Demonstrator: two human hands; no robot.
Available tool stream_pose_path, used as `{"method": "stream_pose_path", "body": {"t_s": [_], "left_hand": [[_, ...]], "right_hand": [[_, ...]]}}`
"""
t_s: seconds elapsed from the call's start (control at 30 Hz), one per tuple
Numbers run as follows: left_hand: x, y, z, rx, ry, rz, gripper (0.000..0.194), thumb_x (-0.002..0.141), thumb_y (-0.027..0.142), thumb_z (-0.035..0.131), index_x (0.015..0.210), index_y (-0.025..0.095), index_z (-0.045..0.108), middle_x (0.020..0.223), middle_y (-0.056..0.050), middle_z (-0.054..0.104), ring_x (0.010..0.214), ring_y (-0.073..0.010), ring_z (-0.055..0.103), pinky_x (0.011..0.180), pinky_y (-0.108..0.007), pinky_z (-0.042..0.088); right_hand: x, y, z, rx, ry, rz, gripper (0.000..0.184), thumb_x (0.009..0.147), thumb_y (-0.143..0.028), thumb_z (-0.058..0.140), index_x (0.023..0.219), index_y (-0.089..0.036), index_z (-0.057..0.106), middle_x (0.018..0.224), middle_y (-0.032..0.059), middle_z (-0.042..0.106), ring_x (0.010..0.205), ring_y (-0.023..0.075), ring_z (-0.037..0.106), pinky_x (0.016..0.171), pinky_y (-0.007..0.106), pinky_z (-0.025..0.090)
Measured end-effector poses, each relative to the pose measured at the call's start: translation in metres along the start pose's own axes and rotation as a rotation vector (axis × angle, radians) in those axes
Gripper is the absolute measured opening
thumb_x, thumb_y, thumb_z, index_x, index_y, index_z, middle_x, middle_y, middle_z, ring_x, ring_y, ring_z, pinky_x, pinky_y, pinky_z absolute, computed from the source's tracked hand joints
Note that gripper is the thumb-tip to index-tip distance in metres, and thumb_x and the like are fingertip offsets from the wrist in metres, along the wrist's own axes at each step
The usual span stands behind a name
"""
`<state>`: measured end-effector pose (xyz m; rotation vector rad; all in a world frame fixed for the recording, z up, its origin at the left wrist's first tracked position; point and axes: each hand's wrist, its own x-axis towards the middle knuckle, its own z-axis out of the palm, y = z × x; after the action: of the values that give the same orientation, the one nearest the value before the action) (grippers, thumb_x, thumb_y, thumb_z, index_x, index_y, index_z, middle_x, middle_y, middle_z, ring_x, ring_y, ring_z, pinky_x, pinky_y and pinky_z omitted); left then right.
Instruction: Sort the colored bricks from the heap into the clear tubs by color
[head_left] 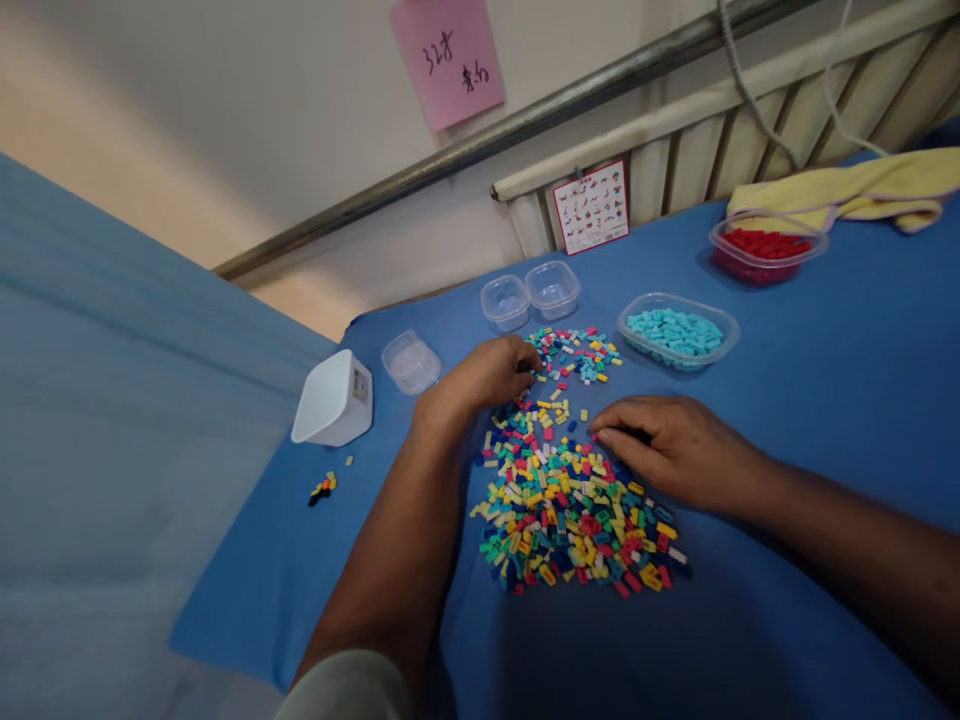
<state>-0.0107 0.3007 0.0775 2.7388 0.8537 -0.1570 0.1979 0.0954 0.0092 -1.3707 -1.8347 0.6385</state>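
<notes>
A large heap of small, mixed-colour plastic building bricks (pixel 570 510) lies on the blue cloth. Beyond it is a smaller, looser scatter of the same bricks (pixel 574 350). My left hand (pixel 491 370) rests at the left edge of this scatter, fingers curled and pressed together; what they hold, if anything, is hidden. To the right of the heap, my right hand (pixel 675 445) is closed in a pinch, with a small pink brick (pixel 595 437) at its fingertips.
Behind are two clear tubs (pixel 553 290), a tub of light-blue pieces (pixel 679 332) and a tub of red pieces (pixel 761 250). A clear container (pixel 411 362), a white box (pixel 335 400) and several stray bricks (pixel 324 488) are left. A yellow cloth (pixel 847 190) lies back right.
</notes>
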Motion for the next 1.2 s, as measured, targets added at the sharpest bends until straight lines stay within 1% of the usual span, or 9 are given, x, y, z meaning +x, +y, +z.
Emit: {"method": "stream_pose_path", "body": {"t_s": [0.07, 0.2, 0.27, 0.4, 0.53, 0.63, 0.8, 0.97, 1.2], "left_hand": [[0.0001, 0.0009, 0.0004, 0.024, -0.002, -0.001, 0.027, 0.090, 0.014, 0.067, 0.111, 0.020, 0.083, 0.103, -0.005, 0.080, 0.089, -0.0205, 0.070, 0.077, -0.030, 0.049], [0.0009, 0.0022, 0.0014, 0.067, 0.006, 0.013, 0.039, 0.091, 0.012, 0.065, 0.124, 0.021, 0.083, 0.116, -0.007, 0.081, 0.100, -0.0223, 0.072, 0.084, -0.031, 0.052], [0.0012, 0.0027, 0.0011, 0.082, -0.009, 0.015, 0.039, 0.089, 0.011, 0.064, 0.122, 0.020, 0.083, 0.115, -0.007, 0.081, 0.098, -0.0224, 0.072, 0.083, -0.031, 0.052], [-0.0002, 0.0042, -0.0026, 0.086, -0.080, -0.013, 0.033, 0.085, 0.008, 0.064, 0.110, 0.019, 0.083, 0.105, -0.004, 0.082, 0.087, -0.0207, 0.070, 0.073, -0.030, 0.048], [-0.0041, 0.0069, -0.0072, 0.075, -0.081, -0.084, 0.028, 0.089, 0.013, 0.067, 0.112, 0.019, 0.083, 0.102, -0.004, 0.082, 0.082, -0.0198, 0.069, 0.070, -0.030, 0.045], [-0.0063, 0.0088, -0.0085, 0.075, -0.064, -0.126, 0.028, 0.093, 0.016, 0.067, 0.116, 0.019, 0.083, 0.103, -0.004, 0.082, 0.082, -0.0199, 0.070, 0.071, -0.030, 0.046], [-0.0056, 0.0087, -0.0070, 0.159, -0.049, -0.085, 0.032, 0.092, 0.013, 0.063, 0.116, 0.020, 0.083, 0.109, -0.006, 0.083, 0.088, -0.0218, 0.072, 0.076, -0.031, 0.048], [-0.0036, 0.0065, -0.0054, 0.229, -0.046, -0.078, 0.035, 0.090, 0.012, 0.061, 0.116, 0.019, 0.082, 0.117, -0.009, 0.081, 0.100, -0.0258, 0.073, 0.082, -0.032, 0.051], [-0.0043, 0.0017, -0.0078, 0.190, -0.065, -0.103, 0.028, 0.085, 0.010, 0.062, 0.104, 0.019, 0.081, 0.103, -0.007, 0.080, 0.088, -0.0235, 0.070, 0.074, -0.033, 0.047]], "right_hand": [[-0.0001, 0.0004, 0.0002, 0.006, 0.003, -0.005, 0.020, 0.109, -0.029, 0.062, 0.112, -0.029, 0.082, 0.113, -0.0011, 0.086, 0.102, 0.0218, 0.080, 0.088, 0.035, 0.057], [-0.0007, 0.0014, 0.0009, 0.010, 0.006, -0.011, 0.020, 0.109, -0.029, 0.062, 0.113, -0.028, 0.081, 0.113, -0.0013, 0.086, 0.102, 0.0210, 0.080, 0.087, 0.034, 0.056], [-0.0009, 0.0019, 0.0011, 0.005, 0.005, -0.012, 0.019, 0.109, -0.029, 0.062, 0.113, -0.028, 0.081, 0.113, -0.0018, 0.086, 0.102, 0.0207, 0.080, 0.088, 0.034, 0.056], [-0.0008, 0.0022, 0.0012, 0.001, 0.010, -0.013, 0.019, 0.109, -0.029, 0.062, 0.113, -0.029, 0.081, 0.114, -0.0030, 0.086, 0.103, 0.0205, 0.080, 0.089, 0.034, 0.056], [-0.0006, 0.0016, 0.0010, -0.001, 0.010, -0.008, 0.020, 0.109, -0.030, 0.061, 0.112, -0.029, 0.081, 0.113, -0.0021, 0.086, 0.102, 0.0216, 0.081, 0.087, 0.034, 0.056], [-0.0007, 0.0015, 0.0012, 0.012, 0.016, -0.011, 0.020, 0.109, -0.030, 0.061, 0.111, -0.029, 0.081, 0.113, -0.0013, 0.086, 0.101, 0.0219, 0.081, 0.087, 0.035, 0.056], [0.0004, 0.0021, 0.0019, 0.016, 0.016, -0.009, 0.019, 0.109, -0.029, 0.062, 0.110, -0.029, 0.081, 0.110, -0.0020, 0.086, 0.099, 0.0210, 0.080, 0.085, 0.035, 0.055], [0.0038, 0.0003, 0.0021, 0.028, 0.026, -0.016, 0.019, 0.108, -0.027, 0.062, 0.110, -0.027, 0.081, 0.109, -0.0010, 0.086, 0.100, 0.0208, 0.080, 0.085, 0.033, 0.054], [0.0080, 0.0002, 0.0038, 0.033, 0.033, -0.027, 0.019, 0.107, -0.024, 0.062, 0.110, -0.026, 0.080, 0.107, 0.0002, 0.085, 0.099, 0.0209, 0.080, 0.085, 0.032, 0.052]]}}
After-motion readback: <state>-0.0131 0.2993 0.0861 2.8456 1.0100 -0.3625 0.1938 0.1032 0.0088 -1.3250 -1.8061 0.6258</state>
